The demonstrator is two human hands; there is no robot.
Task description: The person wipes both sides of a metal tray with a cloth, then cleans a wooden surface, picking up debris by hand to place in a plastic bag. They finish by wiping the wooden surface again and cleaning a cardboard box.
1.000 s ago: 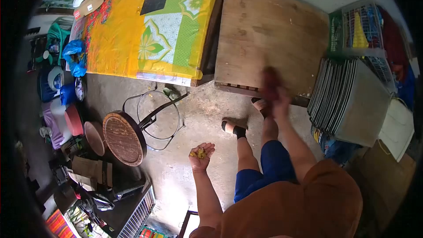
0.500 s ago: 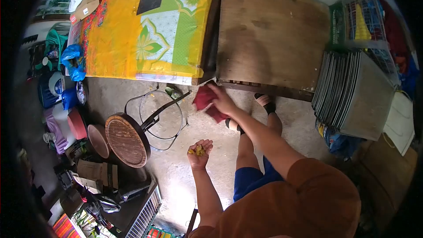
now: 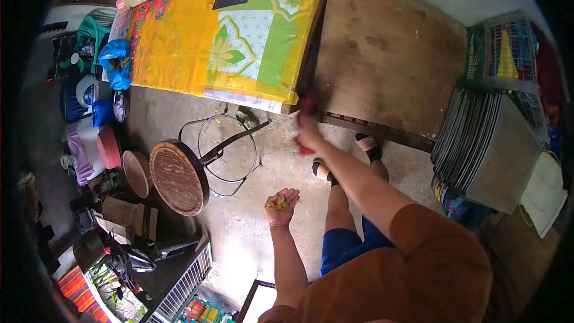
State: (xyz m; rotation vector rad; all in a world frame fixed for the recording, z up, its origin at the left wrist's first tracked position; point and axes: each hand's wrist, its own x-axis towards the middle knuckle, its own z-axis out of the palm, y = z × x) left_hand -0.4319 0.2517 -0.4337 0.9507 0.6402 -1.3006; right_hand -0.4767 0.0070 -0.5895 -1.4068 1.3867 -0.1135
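Note:
My left hand (image 3: 281, 208) is cupped palm up over the floor, holding small yellow scraps (image 3: 280, 203); its fingers are only slightly curled. A dark red cloth (image 3: 303, 148) is gripped in my right hand (image 3: 310, 134), blurred by motion. That hand is at the near corner of the table with the yellow and green plastic cover (image 3: 278, 93), beside the bare wooden table (image 3: 382, 54). Part of the cloth reaches up to the gap between the two tables.
An overturned round stool (image 3: 178, 177) with metal legs lies on the concrete floor (image 3: 239, 245). A stack of grey panels (image 3: 496, 149) stands at right below a plastic crate (image 3: 508, 48). Tubs, including a pink basin (image 3: 109, 147), and a cardboard box (image 3: 125, 218) are at left.
My right hand and the cloth have swung upward to the table corner, between the tables. The whole view has shifted slightly. My left hand still carries the yellow scraps.

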